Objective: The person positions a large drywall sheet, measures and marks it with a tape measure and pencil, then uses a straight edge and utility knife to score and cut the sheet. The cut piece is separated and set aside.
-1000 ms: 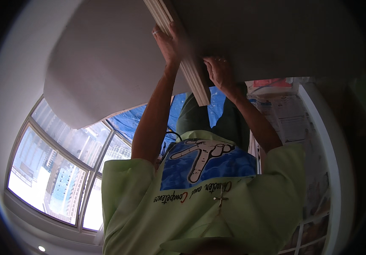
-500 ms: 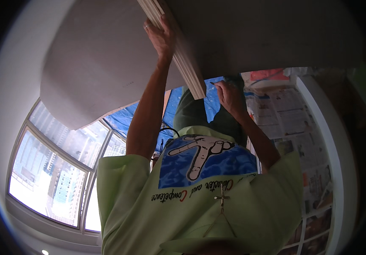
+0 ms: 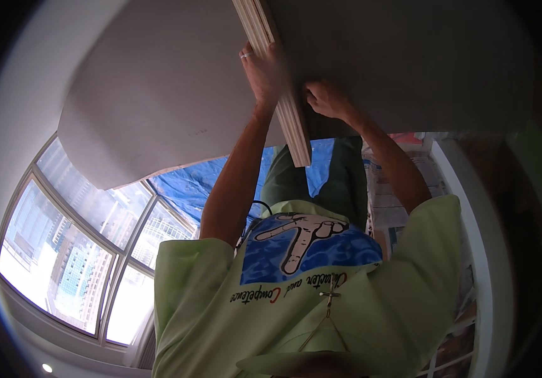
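A long, pale wooden strip with layered edges (image 3: 293, 132) lies across a large grey-brown board (image 3: 176, 82), its near end reaching past the board's edge. My left hand (image 3: 263, 77), with a ring on one finger, presses down on the strip with its fingers wrapped over it. Just right of the strip, my right hand (image 3: 326, 99) is closed in a pinch low over the board. Whatever sits between its fingertips is hidden at this moment.
Blue plastic sheeting (image 3: 189, 186) spreads below the board. Newspaper sheets (image 3: 387, 195) cover the floor at the right, beside a white ledge (image 3: 472, 214). Windows (image 3: 63, 252) stand at the left.
My right hand has moved forward from beyond the board's near edge to beside the strip; a small dark pointed thing showed at its fingertips before. My left hand and the strip appear shifted right.
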A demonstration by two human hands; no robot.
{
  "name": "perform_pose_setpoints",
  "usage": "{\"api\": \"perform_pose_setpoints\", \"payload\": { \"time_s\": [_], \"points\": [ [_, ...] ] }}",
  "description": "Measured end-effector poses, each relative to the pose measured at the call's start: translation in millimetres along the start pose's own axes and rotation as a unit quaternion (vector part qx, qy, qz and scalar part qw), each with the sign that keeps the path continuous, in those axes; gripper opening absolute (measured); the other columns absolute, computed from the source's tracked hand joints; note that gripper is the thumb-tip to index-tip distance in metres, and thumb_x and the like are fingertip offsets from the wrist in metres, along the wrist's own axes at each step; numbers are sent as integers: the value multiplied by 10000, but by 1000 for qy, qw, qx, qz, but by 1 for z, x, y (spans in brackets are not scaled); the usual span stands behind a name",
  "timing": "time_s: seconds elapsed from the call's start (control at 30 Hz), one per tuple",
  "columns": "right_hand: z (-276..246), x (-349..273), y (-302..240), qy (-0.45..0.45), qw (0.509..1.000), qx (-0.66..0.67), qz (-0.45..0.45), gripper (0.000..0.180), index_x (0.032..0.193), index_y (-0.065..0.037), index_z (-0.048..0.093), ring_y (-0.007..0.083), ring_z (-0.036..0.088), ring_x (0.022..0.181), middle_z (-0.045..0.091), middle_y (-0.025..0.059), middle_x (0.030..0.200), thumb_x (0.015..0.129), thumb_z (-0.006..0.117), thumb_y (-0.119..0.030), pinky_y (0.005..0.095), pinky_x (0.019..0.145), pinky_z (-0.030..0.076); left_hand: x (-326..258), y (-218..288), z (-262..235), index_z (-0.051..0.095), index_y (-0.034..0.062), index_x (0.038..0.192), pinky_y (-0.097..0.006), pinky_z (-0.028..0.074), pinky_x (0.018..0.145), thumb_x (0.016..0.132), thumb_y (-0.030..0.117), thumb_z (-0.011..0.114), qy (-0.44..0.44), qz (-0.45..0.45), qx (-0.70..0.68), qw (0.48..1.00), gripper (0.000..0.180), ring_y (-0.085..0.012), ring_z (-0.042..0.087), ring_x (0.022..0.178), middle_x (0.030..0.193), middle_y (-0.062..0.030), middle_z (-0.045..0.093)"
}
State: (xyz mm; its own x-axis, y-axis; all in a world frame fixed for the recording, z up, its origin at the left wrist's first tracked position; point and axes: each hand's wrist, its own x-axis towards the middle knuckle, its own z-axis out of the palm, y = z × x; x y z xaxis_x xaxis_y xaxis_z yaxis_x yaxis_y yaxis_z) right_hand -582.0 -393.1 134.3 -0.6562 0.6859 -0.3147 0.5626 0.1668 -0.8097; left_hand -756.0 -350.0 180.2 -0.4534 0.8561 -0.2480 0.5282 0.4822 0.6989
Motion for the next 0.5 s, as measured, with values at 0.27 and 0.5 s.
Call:
{"api": "perform_pose_setpoints", "payload": {
  "time_s": [0.27, 0.5],
  "points": [
    [-123, 165, -12, -83, 995, -50, 22, 240, 964, 46, 647, 365, 691, 784, 698, 192, 792, 874, 551, -155, 463, 758, 538, 3, -1, -7, 439, -82, 1268, -552, 404, 954, 956, 311, 579, -6, 19, -9, 1000, 521, -497, 491, 1081, 1147, -316, 496],
    [-215, 300, 1, -70, 997, -35, 14, 231, 1020, 2, 663, 199, 696, 757, 717, 109, 799, 958, 512, -162, 350, 715, 546, 5, -3, -8, 390, -92, 1319, -549, 410, 957, 972, 351, 567, -25, 14, -15, 999, 590, -488, 492, 1097, 1167, -314, 481]
  ]
}}
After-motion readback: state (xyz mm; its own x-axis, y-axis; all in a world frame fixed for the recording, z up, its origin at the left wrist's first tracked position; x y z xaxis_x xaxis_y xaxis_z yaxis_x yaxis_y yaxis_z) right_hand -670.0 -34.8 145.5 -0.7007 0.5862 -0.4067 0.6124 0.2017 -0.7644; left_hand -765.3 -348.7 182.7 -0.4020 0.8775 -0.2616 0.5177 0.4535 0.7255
